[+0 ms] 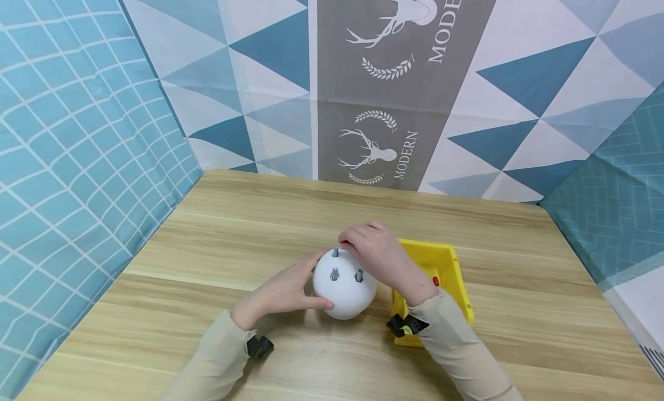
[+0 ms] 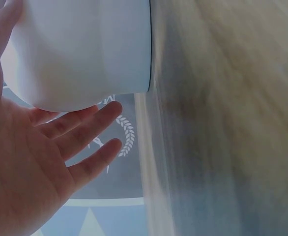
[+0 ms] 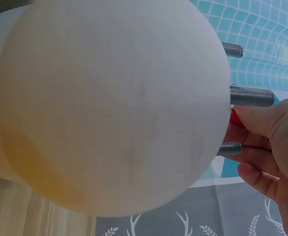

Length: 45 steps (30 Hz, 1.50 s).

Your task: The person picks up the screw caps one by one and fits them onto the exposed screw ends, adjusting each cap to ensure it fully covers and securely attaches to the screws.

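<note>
A white ball-shaped piece (image 1: pixel 344 297) stands on the table, with threaded metal studs (image 1: pixel 334 273) sticking up from its top. My left hand (image 1: pixel 287 288) holds its left side, the thumb at the front and the index finger toward the back. In the left wrist view the other fingers of my left hand (image 2: pixel 80 142) spread beside the white piece (image 2: pixel 80 49). My right hand (image 1: pixel 381 257) is at the far side of the top, by the rear stud. In the right wrist view its fingertips pinch a small red piece (image 3: pixel 235 117) close to the studs (image 3: pixel 252 96); most of the red piece is hidden.
Right of the white piece, partly under my right forearm, stands a yellow bin (image 1: pixel 456 286) with a small red piece (image 1: pixel 436 280) visible in it. The wooden table (image 1: pixel 249 216) runs back to a patterned backdrop, with a blue gridded cloth (image 1: pixel 78 130) at the left.
</note>
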Each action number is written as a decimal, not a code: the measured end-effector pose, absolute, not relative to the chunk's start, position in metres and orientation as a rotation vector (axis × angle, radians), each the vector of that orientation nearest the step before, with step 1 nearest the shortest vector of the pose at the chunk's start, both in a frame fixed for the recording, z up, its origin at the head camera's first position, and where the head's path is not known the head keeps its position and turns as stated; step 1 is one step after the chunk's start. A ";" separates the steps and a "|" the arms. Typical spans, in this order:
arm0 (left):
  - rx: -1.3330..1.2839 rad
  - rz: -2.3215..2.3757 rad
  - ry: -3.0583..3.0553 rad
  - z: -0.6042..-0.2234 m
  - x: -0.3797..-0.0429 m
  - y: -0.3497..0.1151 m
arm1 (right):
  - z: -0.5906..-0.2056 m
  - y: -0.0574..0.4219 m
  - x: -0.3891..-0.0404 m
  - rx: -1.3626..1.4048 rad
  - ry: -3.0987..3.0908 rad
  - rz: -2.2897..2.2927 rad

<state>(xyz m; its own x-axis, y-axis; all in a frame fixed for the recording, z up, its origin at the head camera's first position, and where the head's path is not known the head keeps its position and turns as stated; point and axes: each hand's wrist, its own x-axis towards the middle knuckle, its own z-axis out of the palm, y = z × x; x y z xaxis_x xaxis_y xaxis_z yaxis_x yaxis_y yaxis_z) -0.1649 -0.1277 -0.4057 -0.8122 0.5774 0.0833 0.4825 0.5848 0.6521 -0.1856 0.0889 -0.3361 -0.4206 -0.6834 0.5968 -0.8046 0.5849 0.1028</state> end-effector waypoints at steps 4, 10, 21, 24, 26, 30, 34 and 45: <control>0.906 1.040 2.669 -0.406 -0.165 -0.128 | -0.337 0.086 -0.187 1.182 -2.196 0.271; 0.917 1.053 2.668 -0.407 -0.166 -0.128 | -0.337 0.082 -0.187 1.175 -2.212 0.291; 0.929 1.056 2.665 -0.407 -0.166 -0.128 | -0.338 0.078 -0.188 1.188 -2.233 0.287; 0.937 1.052 2.667 -0.407 -0.166 -0.128 | -0.338 0.078 -0.188 1.205 -2.233 0.290; 0.941 1.055 2.665 -0.407 -0.166 -0.128 | -0.338 0.078 -0.188 1.216 -2.229 0.293; 0.946 1.053 2.666 -0.406 -0.165 -0.128 | -0.338 0.078 -0.188 1.237 -2.210 0.295; 0.941 1.045 2.665 -0.406 -0.165 -0.128 | -0.337 0.078 -0.188 1.254 -2.207 0.296; 0.920 1.039 2.664 -0.405 -0.164 -0.128 | -0.337 0.078 -0.189 1.273 -2.246 0.324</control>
